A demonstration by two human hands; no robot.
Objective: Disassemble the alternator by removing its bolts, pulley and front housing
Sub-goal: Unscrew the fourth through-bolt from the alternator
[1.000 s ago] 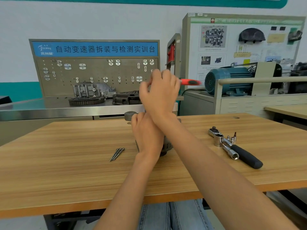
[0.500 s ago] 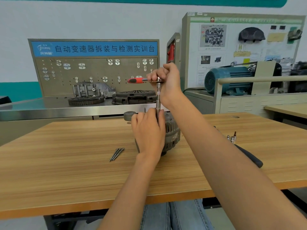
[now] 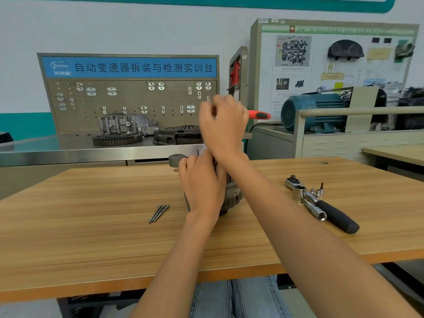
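The table point(image 3: 91, 226) is light brown with fine wood-grain stripes. The alternator point(image 3: 234, 193) is dark grey. The tool handle point(image 3: 259, 115) beside the right hand point(image 3: 222, 125) is red with a black patch. The ratchet point(image 3: 321, 203) at right is shiny silver with a black grip.

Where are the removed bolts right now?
The bolts lie together on the wooden table, just left of the alternator and the left hand holding it.

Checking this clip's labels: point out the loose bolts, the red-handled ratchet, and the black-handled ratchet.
loose bolts point(image 3: 158, 213): head view, middle of the shafts.
red-handled ratchet point(image 3: 259, 115): head view, red grip beyond the right hand.
black-handled ratchet point(image 3: 337, 216): head view, black grip.
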